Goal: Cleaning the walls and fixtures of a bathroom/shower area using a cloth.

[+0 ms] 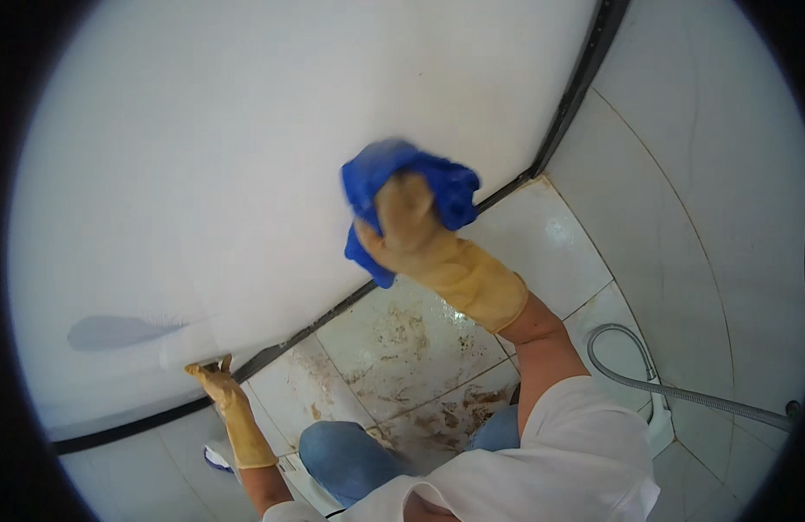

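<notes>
A crumpled blue cloth [459, 193] is spread under my right hand [411, 213], which wears a yellow rubber glove. That hand is slightly smeared by motion and presses the cloth on a large whitish panel [246, 157] with a dark frame. At the lower left, my left hand [215, 381], in a matching glove, is at the panel near its dark bottom strip. Its thumb and fingers bend round a small dark piece whose kind I cannot make out.
Dirty white floor tiles [411, 348] with brown stains lie below, where my knees in blue jeans [346, 461] show. A metal shower hose [707, 397] curves along the tiled wall [681, 217] at right. A grey feather-shaped mark [124, 332] shows on the panel.
</notes>
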`<state>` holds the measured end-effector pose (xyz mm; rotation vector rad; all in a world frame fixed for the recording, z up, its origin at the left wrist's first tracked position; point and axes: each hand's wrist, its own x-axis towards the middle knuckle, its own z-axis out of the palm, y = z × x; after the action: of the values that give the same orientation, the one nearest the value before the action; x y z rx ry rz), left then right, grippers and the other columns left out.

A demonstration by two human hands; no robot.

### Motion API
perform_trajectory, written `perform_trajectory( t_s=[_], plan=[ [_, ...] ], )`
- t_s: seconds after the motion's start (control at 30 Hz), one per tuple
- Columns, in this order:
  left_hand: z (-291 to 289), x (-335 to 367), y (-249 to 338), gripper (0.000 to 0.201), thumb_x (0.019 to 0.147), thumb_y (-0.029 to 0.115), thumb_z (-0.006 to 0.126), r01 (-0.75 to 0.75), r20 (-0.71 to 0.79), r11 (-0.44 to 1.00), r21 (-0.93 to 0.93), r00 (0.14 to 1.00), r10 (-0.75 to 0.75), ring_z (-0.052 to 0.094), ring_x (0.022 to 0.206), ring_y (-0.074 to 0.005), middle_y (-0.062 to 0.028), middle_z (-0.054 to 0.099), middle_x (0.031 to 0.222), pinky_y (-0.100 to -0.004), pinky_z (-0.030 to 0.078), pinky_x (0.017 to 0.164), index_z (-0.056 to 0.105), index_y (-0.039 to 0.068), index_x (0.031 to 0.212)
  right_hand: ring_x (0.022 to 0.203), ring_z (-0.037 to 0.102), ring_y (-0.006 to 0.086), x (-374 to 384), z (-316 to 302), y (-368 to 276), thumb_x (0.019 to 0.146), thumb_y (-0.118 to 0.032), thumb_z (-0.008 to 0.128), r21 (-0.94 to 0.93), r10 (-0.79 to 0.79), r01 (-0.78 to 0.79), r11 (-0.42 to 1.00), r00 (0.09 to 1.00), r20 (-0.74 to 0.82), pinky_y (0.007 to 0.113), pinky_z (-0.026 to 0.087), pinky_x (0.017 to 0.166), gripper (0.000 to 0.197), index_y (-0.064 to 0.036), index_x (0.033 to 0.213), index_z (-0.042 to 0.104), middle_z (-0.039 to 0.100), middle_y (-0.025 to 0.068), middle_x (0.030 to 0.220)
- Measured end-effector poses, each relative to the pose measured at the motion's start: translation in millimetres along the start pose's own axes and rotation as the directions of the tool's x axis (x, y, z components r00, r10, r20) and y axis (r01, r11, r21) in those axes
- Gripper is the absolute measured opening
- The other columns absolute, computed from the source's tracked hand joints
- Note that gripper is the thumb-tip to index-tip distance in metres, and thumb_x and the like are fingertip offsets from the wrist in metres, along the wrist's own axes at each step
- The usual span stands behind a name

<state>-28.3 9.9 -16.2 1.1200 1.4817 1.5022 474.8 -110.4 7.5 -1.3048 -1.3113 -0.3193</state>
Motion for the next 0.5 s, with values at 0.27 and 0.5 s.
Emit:
perform_trajectory(
  t_s=[0.27,0.5],
  plan=[
    [-2.6,6.2,-6.1,0.084,0.091,0.079,0.043,0.022,0.053,1.000,0.008,0.998,-0.023,0.047,0.130,-0.0267,-0.0080,0.038,0.154,-0.0412,0.056,0.087,0.032,0.023,0.152,0.133,0.043,0.0453,-35.1,-60.7,126.7,0.092,-0.021,0.064,-0.066,0.534,-0.647,0.760,0.679,-0.504,0.043,0.035,0.114,0.073,0.0108,0.148,0.031,0.041,0.0333,0.144],
    [-10.4,13.1,-9.5,0.080,0.093,0.076,0.045,0.021,0.046,1.000,-0.010,0.999,-0.021,0.042,0.134,-0.0282,-0.0087,0.037,0.154,-0.0452,0.053,0.086,0.030,0.023,0.151,0.142,0.034,0.0460,-47.0,-46.6,119.5,0.094,-0.025,0.063,0.092,0.786,-0.862,0.499,0.406,-0.466,0.048,0.029,0.118,0.074,0.0097,0.150,0.029,0.034,0.0338,0.152]
  ],
)
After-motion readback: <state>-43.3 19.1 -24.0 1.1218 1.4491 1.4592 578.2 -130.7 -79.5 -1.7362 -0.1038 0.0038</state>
